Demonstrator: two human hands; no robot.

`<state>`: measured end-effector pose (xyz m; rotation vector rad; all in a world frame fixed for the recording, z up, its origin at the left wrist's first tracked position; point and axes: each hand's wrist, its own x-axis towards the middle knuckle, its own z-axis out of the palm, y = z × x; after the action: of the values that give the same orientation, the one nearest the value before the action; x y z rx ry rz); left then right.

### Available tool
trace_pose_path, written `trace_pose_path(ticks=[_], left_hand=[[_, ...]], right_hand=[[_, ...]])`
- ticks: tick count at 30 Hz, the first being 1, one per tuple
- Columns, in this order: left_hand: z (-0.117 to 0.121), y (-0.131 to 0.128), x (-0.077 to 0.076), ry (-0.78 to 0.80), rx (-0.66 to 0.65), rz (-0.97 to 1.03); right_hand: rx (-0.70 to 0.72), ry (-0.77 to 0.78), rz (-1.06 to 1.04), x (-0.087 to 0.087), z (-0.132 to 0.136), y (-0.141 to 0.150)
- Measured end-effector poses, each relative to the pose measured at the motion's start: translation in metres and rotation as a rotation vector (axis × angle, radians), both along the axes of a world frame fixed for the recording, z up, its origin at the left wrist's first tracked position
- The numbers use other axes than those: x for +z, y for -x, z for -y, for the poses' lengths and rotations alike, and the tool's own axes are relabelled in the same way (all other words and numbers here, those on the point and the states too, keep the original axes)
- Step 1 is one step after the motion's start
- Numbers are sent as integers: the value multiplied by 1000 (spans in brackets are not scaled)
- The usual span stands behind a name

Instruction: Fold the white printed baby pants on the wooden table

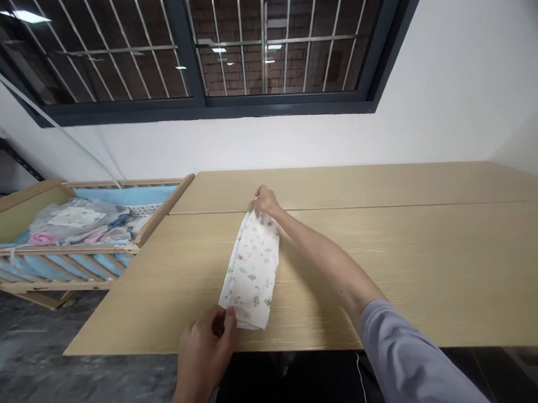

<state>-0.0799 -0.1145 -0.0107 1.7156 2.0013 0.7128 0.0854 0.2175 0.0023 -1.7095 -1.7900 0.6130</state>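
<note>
A folded white cloth (254,268) with small green, pink and grey prints lies lengthwise over the wooden tabletop (416,266). It looks like a small garment, but the folds hide its exact kind. At its far end, my right hand (264,200) is closed on the narrow edge, the arm stretched out across the table. My left hand (208,343) pinches the near left corner between thumb and fingers, close to the table's front edge. Layered edges show along the cloth's left side.
Left of the table stands a wooden crib (78,268) with blue lining, holding a pile of clothes and plastic bags (80,220). A seam crosses the tabletop. Behind it are a white wall (266,143) and a barred window (265,51). A white cord (363,380) hangs below the front edge.
</note>
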Motion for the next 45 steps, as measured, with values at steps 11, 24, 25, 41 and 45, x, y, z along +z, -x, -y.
trace_pose_path(ticks=[11, 24, 25, 41, 45], left_hand=[[0, 9, -12, 231, 71, -460], [24, -4, -37, -542, -59, -502], [27, -8, -41, -606, -118, -513], [46, -27, -82, -621, -187, -729], [45, -27, -79, -615, -195, -740]], right_hand=[[27, 58, 98, -24, 2, 42], [564, -273, 90, -11, 72, 25], [693, -288, 110, -10, 92, 22], [1280, -178, 390, -52, 159, -4], [1165, -116, 432, -55, 101, -16]])
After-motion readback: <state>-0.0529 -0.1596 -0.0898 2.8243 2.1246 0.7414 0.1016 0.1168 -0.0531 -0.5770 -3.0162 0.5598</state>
